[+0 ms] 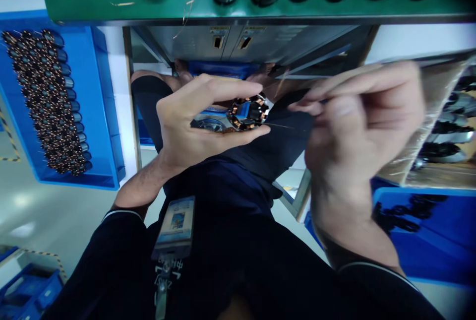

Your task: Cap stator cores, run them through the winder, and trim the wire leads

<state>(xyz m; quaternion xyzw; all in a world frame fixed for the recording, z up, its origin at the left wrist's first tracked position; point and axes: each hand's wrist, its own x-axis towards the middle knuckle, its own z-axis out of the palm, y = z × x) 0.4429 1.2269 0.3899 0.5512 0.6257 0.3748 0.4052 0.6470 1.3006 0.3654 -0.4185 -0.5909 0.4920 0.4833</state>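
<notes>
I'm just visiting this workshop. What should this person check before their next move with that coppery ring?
1. Left hand holding the copper-wound ring securely: ok, fingers and thumb wrap around it.
2. Right hand pinching the thin wire: cannot tell, the fingers are blurred.
3. Thin wire reaching the ring: cannot tell, its tip is too fine to see against the copper.
4. Coiled parts lined up in the blue tray: ok, they lie in neat rows.
5. Green shelf free of stray bits: not ok, a loose gold strand lies across its edge.
</notes>
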